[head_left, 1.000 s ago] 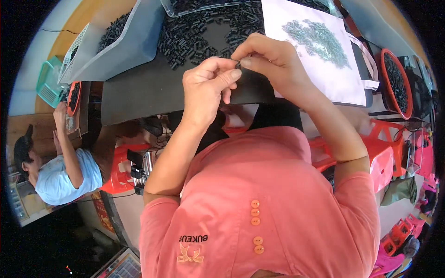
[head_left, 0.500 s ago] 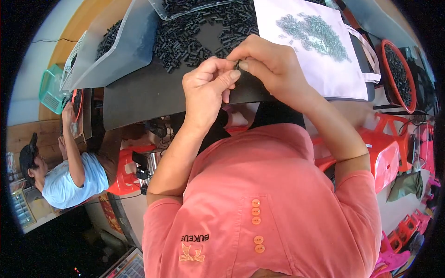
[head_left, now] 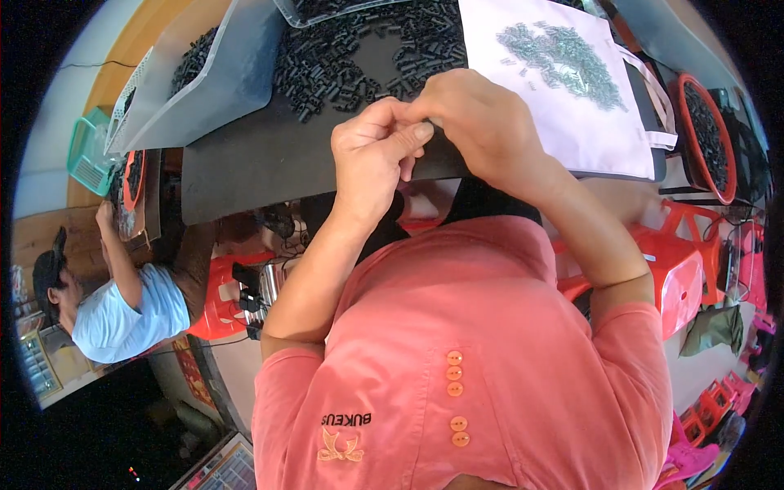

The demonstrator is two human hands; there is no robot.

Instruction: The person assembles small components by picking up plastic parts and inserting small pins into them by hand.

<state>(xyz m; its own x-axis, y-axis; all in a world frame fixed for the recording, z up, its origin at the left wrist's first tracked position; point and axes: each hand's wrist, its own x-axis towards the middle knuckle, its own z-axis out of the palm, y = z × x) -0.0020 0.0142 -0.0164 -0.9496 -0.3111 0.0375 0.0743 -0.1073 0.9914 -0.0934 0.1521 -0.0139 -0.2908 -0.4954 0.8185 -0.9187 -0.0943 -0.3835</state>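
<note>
from where i stand, the person's two hands meet tip to tip just above the near edge of the dark table [head_left: 245,184]. the left hand [head_left: 371,147] has its thumb pressed toward the forefinger, seemingly pinching a small dark piece [head_left: 436,122] that shows only as a sliver at the thumb tip. the right hand [head_left: 486,122] curls in from three o'clock, fingers bent close together; its thumb is hidden, so i cannot tell what it grips. to do this fiddly work well, i'd keep the left pinch firm and steady, let the right fingertips make the small adjustments, and hold everything over the tabletop so a slip lands there and not in the lap. which way the piece points, and how its long axis runs, i cannot tell; the fingers cover too much. at eleven o'clock from the hands, the short black tubes [head_left: 322,90] lie heaped, their long axes every which way. at two o'clock, a white tote bag [head_left: 498,106] lies flat with small clear pieces [head_left: 563,65] scattered over it. a translucent bin [head_left: 220,94] leans at ten o'clock.
</note>
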